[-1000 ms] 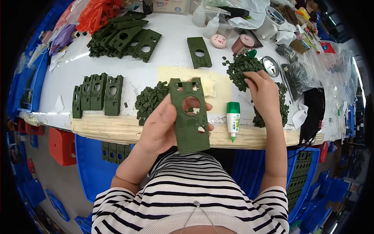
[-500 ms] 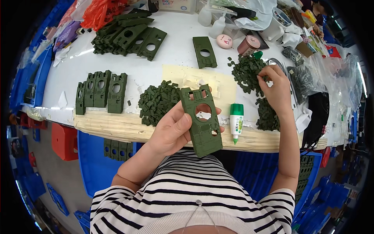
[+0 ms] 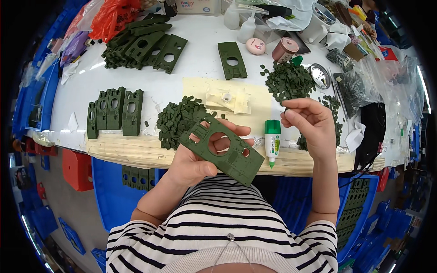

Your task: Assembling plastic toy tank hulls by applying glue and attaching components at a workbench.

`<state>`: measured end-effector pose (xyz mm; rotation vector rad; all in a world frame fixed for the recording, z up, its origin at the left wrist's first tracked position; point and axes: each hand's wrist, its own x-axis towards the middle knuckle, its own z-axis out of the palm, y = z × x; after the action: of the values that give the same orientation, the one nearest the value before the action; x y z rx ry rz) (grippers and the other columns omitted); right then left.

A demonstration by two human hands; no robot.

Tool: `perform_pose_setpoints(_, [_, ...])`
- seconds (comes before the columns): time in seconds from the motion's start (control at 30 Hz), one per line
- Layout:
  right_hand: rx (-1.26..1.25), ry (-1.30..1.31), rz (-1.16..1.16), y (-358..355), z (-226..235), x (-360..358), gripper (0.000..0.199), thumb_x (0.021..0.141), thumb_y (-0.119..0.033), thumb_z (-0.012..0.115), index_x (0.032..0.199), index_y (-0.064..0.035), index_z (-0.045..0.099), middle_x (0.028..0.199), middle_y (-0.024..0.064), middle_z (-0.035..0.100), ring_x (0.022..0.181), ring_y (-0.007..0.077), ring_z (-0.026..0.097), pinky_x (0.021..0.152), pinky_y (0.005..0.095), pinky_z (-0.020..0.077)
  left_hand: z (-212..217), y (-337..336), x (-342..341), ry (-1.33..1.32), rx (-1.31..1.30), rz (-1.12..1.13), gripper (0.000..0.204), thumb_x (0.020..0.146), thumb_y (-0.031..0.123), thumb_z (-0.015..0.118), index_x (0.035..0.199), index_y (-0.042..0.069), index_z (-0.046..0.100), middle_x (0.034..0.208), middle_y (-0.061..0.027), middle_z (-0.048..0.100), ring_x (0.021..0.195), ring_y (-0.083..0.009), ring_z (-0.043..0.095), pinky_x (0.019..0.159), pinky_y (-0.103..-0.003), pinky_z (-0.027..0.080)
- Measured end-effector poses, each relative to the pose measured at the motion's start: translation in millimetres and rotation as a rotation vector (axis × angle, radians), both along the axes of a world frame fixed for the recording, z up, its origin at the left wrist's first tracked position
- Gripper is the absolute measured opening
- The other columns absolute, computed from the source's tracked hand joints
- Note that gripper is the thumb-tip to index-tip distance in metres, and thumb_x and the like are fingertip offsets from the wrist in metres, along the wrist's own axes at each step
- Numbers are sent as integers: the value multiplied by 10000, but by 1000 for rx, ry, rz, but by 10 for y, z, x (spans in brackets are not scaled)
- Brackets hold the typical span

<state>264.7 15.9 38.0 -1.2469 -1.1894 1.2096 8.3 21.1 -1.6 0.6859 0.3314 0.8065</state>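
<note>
My left hand point(image 3: 189, 166) holds a dark green plastic model tank hull point(image 3: 236, 160), tilted, its large round hole facing up over the table's front edge. My right hand point(image 3: 312, 125) is raised to the right, thumb and fingertips pinched on a tiny dark green plastic piece point(image 3: 285, 109), mostly hidden by the fingers. Beyond that hand lies a heap of small green pieces point(image 3: 289, 82); another heap point(image 3: 180, 120) sits behind my left hand. Between my hands, a glue bottle point(image 3: 272, 143) with a green cap lies with its nozzle toward me.
Several hulls stand at the left point(image 3: 132, 113), and a pile of hulls point(image 3: 141, 45) lies farther back. One hull point(image 3: 232, 60) rests alone beyond a tape-covered block point(image 3: 227, 98). Blue bins point(image 3: 111, 200) and a red stool point(image 3: 77, 170) are below the table.
My right hand has come back from the far right heap toward me with a small piece. My left hand has turned the hull from upright to slanting down rightward.
</note>
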Motion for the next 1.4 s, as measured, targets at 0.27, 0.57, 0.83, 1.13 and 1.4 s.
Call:
perform_pose_setpoints(0.27, [-24,132,118,-123,-2,-217,221,848,9,656,1065,53,648,899,109,685,806,116,653,739,235,540,3,-76,137,-5,11,-29,794,570,410,886,1190,85,511,1446,-249,327,1363,-353,314,1079,-493,356])
perform_pose_setpoints(0.57, [97,-93,102,-150,11,-337,234,820,9,676,1053,28,665,915,98,692,818,113,660,751,242,541,-36,-81,117,-25,35,-33,775,546,380,900,1161,86,532,1465,-253,295,1393,-363,249,1126,-509,257])
perform_pose_setpoints(0.83, [152,-169,79,-140,13,-379,232,816,10,673,1047,19,674,910,91,692,817,120,665,746,245,546,-143,-41,101,-172,157,-80,744,668,204,862,1277,22,476,1502,-232,230,1402,-278,251,1138,-431,247])
perform_pose_setpoints(1.13, [143,-132,78,-132,-18,-406,206,834,6,653,1038,26,676,926,102,694,831,130,673,750,246,548,-126,-57,79,-82,175,-51,766,623,272,876,1246,47,491,1495,-231,246,1399,-314,250,1130,-476,248])
perform_pose_setpoints(1.4, [-10,103,22,-138,40,-397,182,844,14,656,1017,69,641,902,132,692,840,146,678,736,238,555,-90,-32,31,-116,255,43,748,666,162,850,1273,68,424,1417,-223,358,1320,-316,388,1060,-462,401])
